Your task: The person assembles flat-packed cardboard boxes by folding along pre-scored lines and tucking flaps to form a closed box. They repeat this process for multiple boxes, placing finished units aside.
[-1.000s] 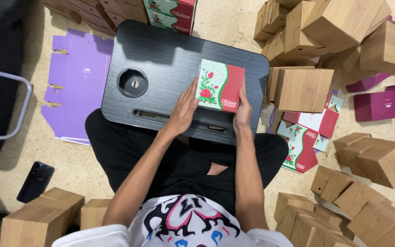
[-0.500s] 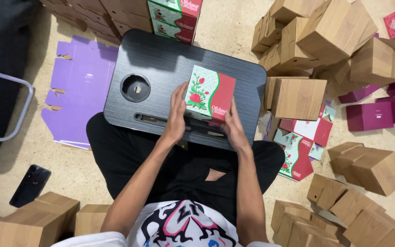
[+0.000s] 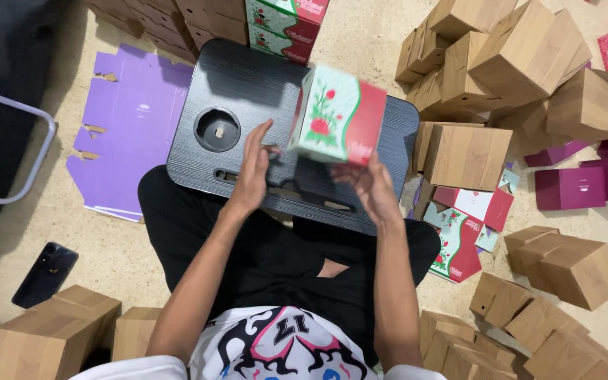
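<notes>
While the person sits cross-legged on the floor (image 3: 128, 246), a black lap tabletop (image 3: 248, 84) rests across the knees, with a round recessed cup well (image 3: 217, 129) near its left side and a long slot along the near edge.

Box: a mint-green and red carton with a rose print (image 3: 337, 115) is raised above the tabletop, tilted, green face toward the camera, red panel to the right. Slight motion blur on its edges.

Left hand (image 3: 253, 169): open, fingers spread and pointing up toward the carton's lower left corner. Fingertips close to or just touching the corner; blur prevents telling which. No closed grasp.

Right hand (image 3: 369, 184): open, palm up, under the carton's lower right edge. Fingers appear to meet the bottom edge, supporting rather than clamping it.

Surroundings:
- Flattened purple cardboard sheets (image 3: 131, 119) lie on the floor left of the tabletop.
- Dark phone (image 3: 45, 274) on the floor, lower left, well apart from the hands.
- Brown wood-grain cartons (image 3: 522, 63) heaped at upper right; more at lower right and lower left.
- Magenta boxes (image 3: 570, 187) at the right edge.
- Flat green-and-red printed blanks (image 3: 459, 239) lie beside the right knee.
- Stacked cartons of the same rose print (image 3: 283, 28) stand beyond the tabletop's far edge.
- Metal chair frame (image 3: 33, 151) at far left.
</notes>
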